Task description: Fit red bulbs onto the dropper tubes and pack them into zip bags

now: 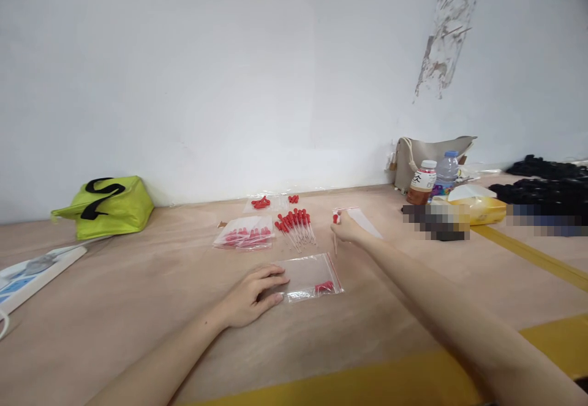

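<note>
My left hand [257,293] lies with its fingers spread on the left end of a clear zip bag [301,271]. Inside that bag, near its right end, are red rubber bulbs [324,286]. My right hand [346,229] pinches a dropper [335,244] with a red bulb on top, its thin clear tube pointing down. Beneath and behind this hand is a stack of flat zip bags [367,221]. Between the hands, farther back, several red-bulbed droppers [296,225] lie fanned out. Left of them sits a pile of filled zip bags [243,234] with red bulbs showing through.
At the wall lie more red bulbs [261,203] on clear plastic. A lime-green bag [113,207] and a power strip [41,271] stand to the left. On the right are a brown drink bottle [421,182], a water bottle [446,173], a yellow packet [482,209] and black fabric [542,182].
</note>
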`<state>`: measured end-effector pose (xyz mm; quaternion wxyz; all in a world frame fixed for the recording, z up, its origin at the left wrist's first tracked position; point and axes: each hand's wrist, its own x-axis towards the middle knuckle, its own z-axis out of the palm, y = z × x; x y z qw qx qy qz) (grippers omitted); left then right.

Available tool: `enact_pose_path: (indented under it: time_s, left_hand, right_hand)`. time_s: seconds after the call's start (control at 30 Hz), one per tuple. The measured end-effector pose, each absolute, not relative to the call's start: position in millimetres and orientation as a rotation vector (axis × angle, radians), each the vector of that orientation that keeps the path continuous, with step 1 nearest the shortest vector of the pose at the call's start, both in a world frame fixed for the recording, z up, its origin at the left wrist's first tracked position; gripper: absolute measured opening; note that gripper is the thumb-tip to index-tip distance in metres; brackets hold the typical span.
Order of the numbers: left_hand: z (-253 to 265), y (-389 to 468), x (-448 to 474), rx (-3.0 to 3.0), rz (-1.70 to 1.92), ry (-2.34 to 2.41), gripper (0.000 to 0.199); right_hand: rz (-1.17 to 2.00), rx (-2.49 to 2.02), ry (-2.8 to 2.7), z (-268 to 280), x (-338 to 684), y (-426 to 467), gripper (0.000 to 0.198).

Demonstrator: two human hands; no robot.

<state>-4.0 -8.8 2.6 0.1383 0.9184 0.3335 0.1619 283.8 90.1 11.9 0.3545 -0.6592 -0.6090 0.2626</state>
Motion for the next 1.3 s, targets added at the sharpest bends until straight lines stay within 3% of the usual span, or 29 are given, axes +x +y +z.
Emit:
enact_pose_path:
  time_s: [0.13, 0.37, 0.6, 0.87, 1.07, 1.2, 1.3]
  left_hand:
    - [0, -7, -4, 2.645, 0.473, 0.984, 0.034]
    - [1, -7, -2, 2.626, 0.493, 0.991, 0.035]
    - [1, -8, -1, 2.595, 0.528, 1.008, 0.041]
    - [3, -8, 0, 2.628, 0.495, 0.998, 0.042]
    - [2, -7, 0, 2.629, 0.491, 0.993, 0.041]
    - [1, -6, 0, 2.629, 0.492, 0.995, 0.04]
    - [1, -6, -1, 2.642, 0.462, 0.991, 0.037]
  right_hand:
    - [0.814, -1.569, -1.422, -2, 302, 56, 0.053]
    - [1.1, -1.151, -0.944, -22, 290, 20, 0.041]
    - [1.31, -1.059, -1.146, -24, 291, 8, 0.027]
    - [1.141, -1.104, -1.755, -21, 294, 0, 0.032]
    - [0.778, -1.03, -2.032, -18, 280, -3, 0.021]
    - [0.989, -0.968, -2.117, -11, 286, 1, 0.022]
    - [1.001, -1.211, -1.846, -6, 294, 19, 0.016]
